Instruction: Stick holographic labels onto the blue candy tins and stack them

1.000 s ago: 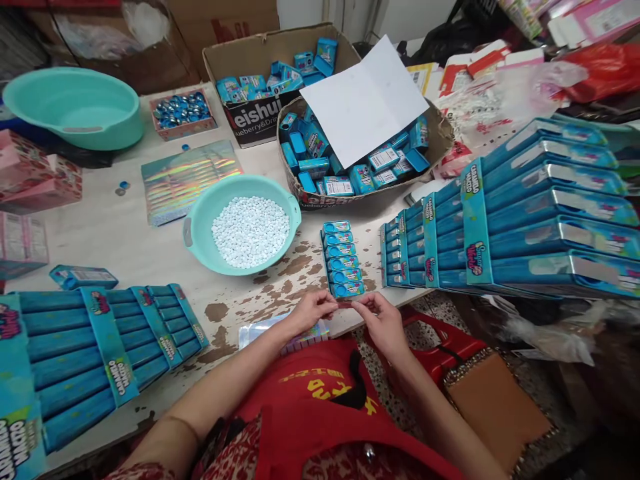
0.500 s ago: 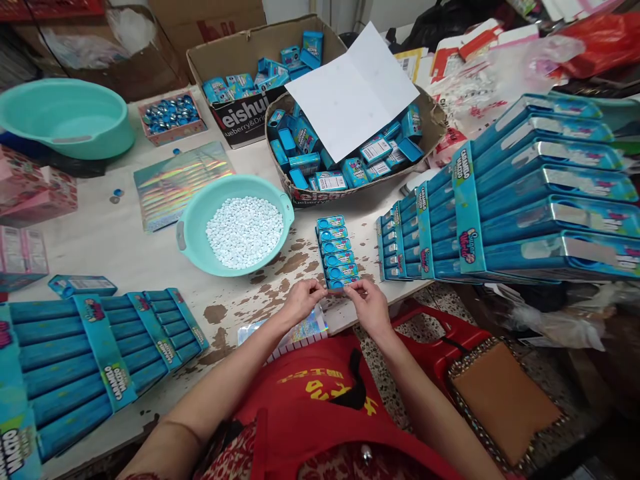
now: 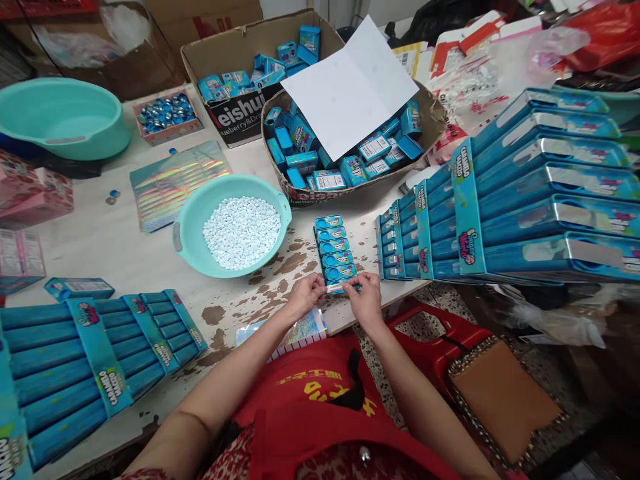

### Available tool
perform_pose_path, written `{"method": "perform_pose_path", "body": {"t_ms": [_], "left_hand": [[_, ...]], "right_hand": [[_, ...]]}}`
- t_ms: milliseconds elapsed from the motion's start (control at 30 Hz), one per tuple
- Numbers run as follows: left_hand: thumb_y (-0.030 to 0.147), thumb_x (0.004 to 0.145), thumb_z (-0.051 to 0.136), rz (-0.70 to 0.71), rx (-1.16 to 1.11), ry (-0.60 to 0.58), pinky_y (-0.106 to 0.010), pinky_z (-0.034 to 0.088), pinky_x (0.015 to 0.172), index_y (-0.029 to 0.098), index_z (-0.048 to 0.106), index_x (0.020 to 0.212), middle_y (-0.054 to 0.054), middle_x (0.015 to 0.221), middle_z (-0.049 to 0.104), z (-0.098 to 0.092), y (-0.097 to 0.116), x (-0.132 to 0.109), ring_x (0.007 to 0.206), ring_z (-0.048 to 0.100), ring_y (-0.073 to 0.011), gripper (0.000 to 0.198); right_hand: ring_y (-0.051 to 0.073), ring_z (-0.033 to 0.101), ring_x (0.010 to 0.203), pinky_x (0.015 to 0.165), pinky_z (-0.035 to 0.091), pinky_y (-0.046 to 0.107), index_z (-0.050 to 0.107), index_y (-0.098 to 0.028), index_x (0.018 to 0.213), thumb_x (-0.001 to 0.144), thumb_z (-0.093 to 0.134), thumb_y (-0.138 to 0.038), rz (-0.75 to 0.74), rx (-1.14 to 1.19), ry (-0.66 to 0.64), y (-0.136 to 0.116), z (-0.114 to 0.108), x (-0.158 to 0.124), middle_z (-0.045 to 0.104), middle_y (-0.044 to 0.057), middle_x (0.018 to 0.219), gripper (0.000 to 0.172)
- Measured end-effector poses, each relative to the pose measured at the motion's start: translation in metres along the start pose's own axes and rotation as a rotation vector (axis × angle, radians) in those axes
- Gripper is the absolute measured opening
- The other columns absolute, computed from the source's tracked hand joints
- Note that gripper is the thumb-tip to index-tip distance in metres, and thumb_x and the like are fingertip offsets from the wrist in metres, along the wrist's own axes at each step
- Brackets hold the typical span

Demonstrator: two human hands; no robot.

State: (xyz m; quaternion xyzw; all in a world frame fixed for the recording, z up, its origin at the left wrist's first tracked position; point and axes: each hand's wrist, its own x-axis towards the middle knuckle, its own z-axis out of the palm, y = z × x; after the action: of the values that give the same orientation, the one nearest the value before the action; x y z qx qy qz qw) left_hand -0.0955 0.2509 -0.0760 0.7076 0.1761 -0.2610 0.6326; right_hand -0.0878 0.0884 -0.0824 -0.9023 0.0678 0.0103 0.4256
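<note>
A short row of blue candy tins [image 3: 335, 247] lies on the table in front of me. At its near end, my left hand [image 3: 306, 295] and my right hand [image 3: 366, 301] pinch the two ends of a narrow shiny sticker strip [image 3: 336, 288]. The strip lies across the nearest tin, which is partly hidden by it and by my fingers. Below my left wrist, a holographic sticker sheet [image 3: 305, 327] rests at the table's edge. A turquoise basin [image 3: 180, 257] of small white candies stands left of the row.
Stacked blue display packs [image 3: 530, 200] rise at the right, and more packs [image 3: 100, 347] lie at the left. Two cardboard boxes [image 3: 225, 127] of blue tins stand behind, one under white paper [image 3: 355, 87]. A red stool [image 3: 435, 327] is beside me.
Both hands have moved slightly up onto the nearest tin. The strip between them now shows bright and silvery across that tin. The view has shifted a little.
</note>
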Motion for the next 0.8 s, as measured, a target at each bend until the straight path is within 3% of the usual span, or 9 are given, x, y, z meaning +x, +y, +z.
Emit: {"method": "perform_pose_path", "body": {"t_ms": [67, 200, 367, 433, 533, 633, 733, 800], "left_hand": [[0.022, 0.072, 0.055, 0.016, 0.018, 0.023, -0.022, 0.04, 0.049, 0.019, 0.046, 0.072, 0.005, 0.054, 0.054, 0.005, -0.008, 0.007, 0.045, 0.051, -0.0095, 0.009], [0.021, 0.074, 0.051, 0.036, 0.139, 0.047, -0.023, 0.042, 0.056, 0.019, 0.05, 0.083, 0.005, 0.058, 0.055, 0.01, -0.027, 0.011, 0.053, 0.053, -0.0113, 0.01], [0.02, 0.081, 0.043, 0.128, 0.505, 0.182, -0.031, 0.044, 0.075, 0.017, 0.057, 0.089, -0.006, 0.085, 0.064, 0.012, -0.032, -0.011, 0.082, 0.058, -0.0192, 0.016], [0.014, 0.081, 0.04, 0.177, 0.677, 0.151, -0.032, 0.042, 0.08, 0.018, 0.058, 0.095, -0.009, 0.1, 0.063, 0.017, -0.024, -0.019, 0.093, 0.057, -0.0216, 0.023], [0.011, 0.079, 0.041, 0.118, 0.912, -0.02, -0.033, 0.043, 0.079, 0.017, 0.057, 0.103, -0.011, 0.105, 0.062, 0.02, -0.01, -0.017, 0.096, 0.058, -0.0244, 0.03], [0.016, 0.083, 0.039, 0.061, 1.044, -0.055, -0.033, 0.042, 0.078, 0.018, 0.059, 0.103, -0.011, 0.104, 0.062, 0.003, -0.006, -0.009, 0.097, 0.058, -0.0256, 0.029], [0.033, 0.086, 0.04, 0.001, 1.068, -0.023, -0.033, 0.042, 0.076, 0.016, 0.06, 0.099, -0.012, 0.104, 0.061, -0.028, -0.016, -0.01, 0.097, 0.056, -0.0273, 0.029], [0.042, 0.079, 0.052, -0.063, 1.011, -0.11, -0.031, 0.041, 0.07, 0.016, 0.061, 0.095, -0.011, 0.099, 0.062, -0.043, -0.027, -0.017, 0.09, 0.057, -0.0259, 0.032]], "right_hand": [[0.024, 0.052, 0.091, 0.083, 0.044, 0.036, 0.057, -0.02, 0.07, 0.07, 0.063, -0.038, 0.063, 0.025, 0.028, 0.003, 0.004, 0.002, 0.053, 0.008, 0.088, 0.019], [0.02, 0.057, 0.078, 0.071, 0.047, 0.033, 0.049, -0.02, 0.087, 0.064, 0.067, -0.043, 0.199, 0.145, 0.024, 0.006, 0.0, 0.004, 0.059, 0.005, 0.084, 0.037], [0.021, 0.06, 0.081, 0.073, 0.049, 0.033, 0.051, -0.018, 0.098, 0.063, 0.066, -0.048, 0.194, 0.236, -0.03, 0.005, -0.003, 0.0, 0.062, 0.011, 0.099, 0.048], [0.021, 0.06, 0.079, 0.074, 0.048, 0.034, 0.055, -0.018, 0.092, 0.062, 0.067, -0.049, 0.19, 0.184, -0.024, 0.005, -0.001, 0.0, 0.064, 0.01, 0.095, 0.045], [0.021, 0.06, 0.071, 0.072, 0.047, 0.035, 0.059, -0.018, 0.084, 0.065, 0.064, -0.048, 0.232, 0.146, 0.001, 0.009, 0.001, 0.004, 0.066, 0.007, 0.083, 0.036], [0.021, 0.061, 0.075, 0.075, 0.047, 0.036, 0.06, -0.016, 0.089, 0.072, 0.056, -0.046, 0.233, 0.227, 0.009, 0.013, -0.003, 0.001, 0.067, 0.008, 0.086, 0.035], [0.02, 0.059, 0.084, 0.079, 0.047, 0.035, 0.056, -0.015, 0.105, 0.079, 0.052, -0.043, 0.178, 0.245, 0.173, 0.013, -0.009, -0.022, 0.062, 0.012, 0.103, 0.038], [0.018, 0.057, 0.082, 0.076, 0.048, 0.033, 0.055, -0.015, 0.105, 0.082, 0.053, -0.041, 0.117, 0.181, 0.247, 0.012, -0.01, -0.045, 0.059, 0.011, 0.101, 0.035]]}}
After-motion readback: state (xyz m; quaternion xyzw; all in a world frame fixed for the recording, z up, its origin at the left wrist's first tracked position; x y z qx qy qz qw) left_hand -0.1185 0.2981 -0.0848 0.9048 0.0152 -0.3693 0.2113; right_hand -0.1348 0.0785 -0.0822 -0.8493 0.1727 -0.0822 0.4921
